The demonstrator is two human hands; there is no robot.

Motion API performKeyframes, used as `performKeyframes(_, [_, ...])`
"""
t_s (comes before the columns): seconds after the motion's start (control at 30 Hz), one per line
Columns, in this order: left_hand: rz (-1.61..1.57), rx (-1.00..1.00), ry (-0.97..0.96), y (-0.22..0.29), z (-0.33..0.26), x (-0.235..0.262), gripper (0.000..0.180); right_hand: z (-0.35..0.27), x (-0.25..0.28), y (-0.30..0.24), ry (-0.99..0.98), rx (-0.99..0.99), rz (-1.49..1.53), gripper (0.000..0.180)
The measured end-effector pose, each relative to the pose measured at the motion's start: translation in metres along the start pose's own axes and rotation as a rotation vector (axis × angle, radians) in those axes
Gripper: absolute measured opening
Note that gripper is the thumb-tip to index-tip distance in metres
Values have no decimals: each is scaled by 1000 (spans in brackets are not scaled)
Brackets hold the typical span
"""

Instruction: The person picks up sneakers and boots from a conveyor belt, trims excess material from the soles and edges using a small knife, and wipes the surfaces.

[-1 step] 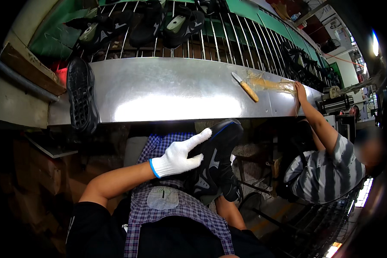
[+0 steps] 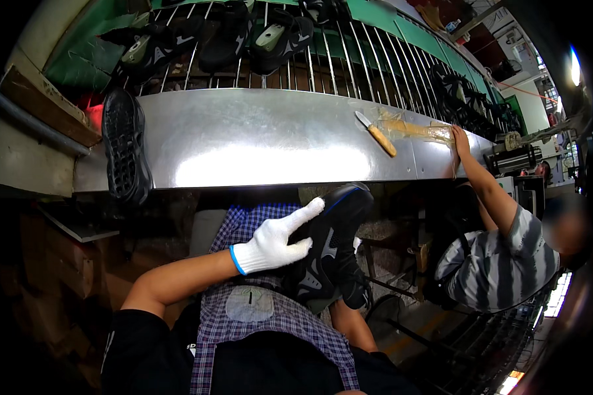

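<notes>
The left hand (image 2: 273, 242), in a white knit glove with a blue cuff, lies flat against the side of a black athletic shoe with grey side markings and a blue-edged collar (image 2: 329, 247); its fingers are stretched out and held together, the index finger pointing up toward the shoe's collar, so it presses on the shoe rather than closing around it. The shoe sits in the person's lap, above a blue and white checked apron (image 2: 270, 316), just below the front edge of the long shiny steel counter (image 2: 270, 141). The right hand is hidden behind the shoe (only the bare forearm rising from the lower edge shows), so I cannot tell whether it is closed or spread.

On the counter, well apart from the held shoe, a knife with a yellow wooden handle (image 2: 377, 135) lies at a slant, just beside a smear of amber glue (image 2: 418, 128). A second black shoe, sole outward (image 2: 124, 148), hangs over the counter's left end. Behind the counter runs a rack of metal rods (image 2: 349, 66) carrying several more black shoes (image 2: 230, 36).

At the right, another person in a grey striped shirt (image 2: 507, 263) reaches up, their bare hand (image 2: 460, 139) touching the counter's far end beside the glue.
</notes>
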State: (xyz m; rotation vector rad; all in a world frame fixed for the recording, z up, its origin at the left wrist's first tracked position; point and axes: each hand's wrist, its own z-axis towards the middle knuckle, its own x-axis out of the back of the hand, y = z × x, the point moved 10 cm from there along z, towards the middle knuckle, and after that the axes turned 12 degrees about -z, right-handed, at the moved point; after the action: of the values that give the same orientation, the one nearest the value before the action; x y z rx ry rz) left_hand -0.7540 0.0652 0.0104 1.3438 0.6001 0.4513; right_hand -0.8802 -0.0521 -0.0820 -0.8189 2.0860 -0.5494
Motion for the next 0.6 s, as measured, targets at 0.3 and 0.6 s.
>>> performKeyframes(0.3, [227,-215,60,19,-27,-11,70,8,-4,-7,36,39,10,97])
performKeyframes(0.6, [-128,-41,74,100,87,60,44,17,-45,-6,89,-106,-49,97])
